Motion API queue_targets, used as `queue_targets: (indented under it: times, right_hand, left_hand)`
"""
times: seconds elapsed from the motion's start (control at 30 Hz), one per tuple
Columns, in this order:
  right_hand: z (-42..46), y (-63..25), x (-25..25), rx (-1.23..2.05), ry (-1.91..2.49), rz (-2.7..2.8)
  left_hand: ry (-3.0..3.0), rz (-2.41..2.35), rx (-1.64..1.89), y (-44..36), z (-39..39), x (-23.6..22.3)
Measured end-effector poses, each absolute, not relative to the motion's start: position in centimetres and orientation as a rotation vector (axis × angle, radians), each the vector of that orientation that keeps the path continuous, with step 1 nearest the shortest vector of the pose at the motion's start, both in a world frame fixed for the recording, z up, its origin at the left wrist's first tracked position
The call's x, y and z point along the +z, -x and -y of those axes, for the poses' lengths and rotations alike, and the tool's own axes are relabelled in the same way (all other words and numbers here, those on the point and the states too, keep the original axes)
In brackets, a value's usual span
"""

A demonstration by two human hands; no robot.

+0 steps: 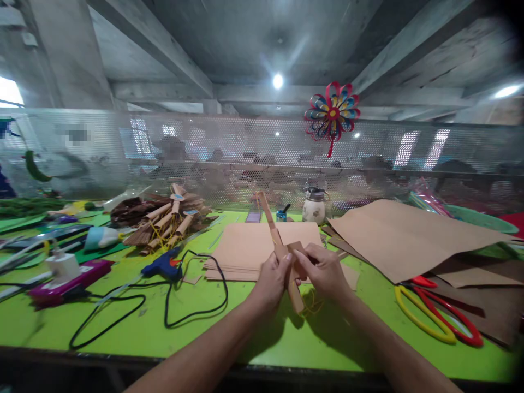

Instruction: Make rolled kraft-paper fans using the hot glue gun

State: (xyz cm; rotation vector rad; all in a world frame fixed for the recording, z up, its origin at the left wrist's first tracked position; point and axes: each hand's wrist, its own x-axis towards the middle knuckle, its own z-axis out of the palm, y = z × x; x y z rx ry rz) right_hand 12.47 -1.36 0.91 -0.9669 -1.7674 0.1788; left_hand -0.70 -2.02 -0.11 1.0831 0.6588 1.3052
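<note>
My left hand (272, 275) is closed round a long rolled brown paper tube (268, 213), which tilts up and away from me to the left. Yellow string (313, 303) hangs near its lower end. With closed fingers, my right hand (325, 267) pinches a small flap of brown paper (301, 265) against the side of the tube. Some fingertips of both hands are hidden behind the paper. Just beyond my hands lies a stack of brown paper sheets (241, 245) on the green table (196, 338).
At left are a blue glue gun (164, 266) with a looping black cord, a purple power strip (69, 284) and a pile of paper rolls (167, 218). To the right lie red-and-yellow scissors (438, 316) beside large brown sheets (409, 234). A jar-shaped bottle (314, 207) stands behind.
</note>
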Motion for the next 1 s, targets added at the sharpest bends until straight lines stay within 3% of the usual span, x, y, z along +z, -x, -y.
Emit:
queue_targets:
  times: [0.13,0.47,1.0]
  right_hand:
    - [1.8,-12.3,0.6,0.011,0.902,1.84]
    - [1.8,-13.2,1.7,0.161,0.865,1.675]
    - [1.6,-13.1,1.3,0.092,0.717,1.995]
  left_hand:
    - [-1.176,-0.773,1.366,0.3,2.0,-0.4]
    - [-1.081,-0.768,1.304,0.5,1.9,-0.7]
    - [-1.192,-0.695,1.279,-0.4,1.5,-1.7]
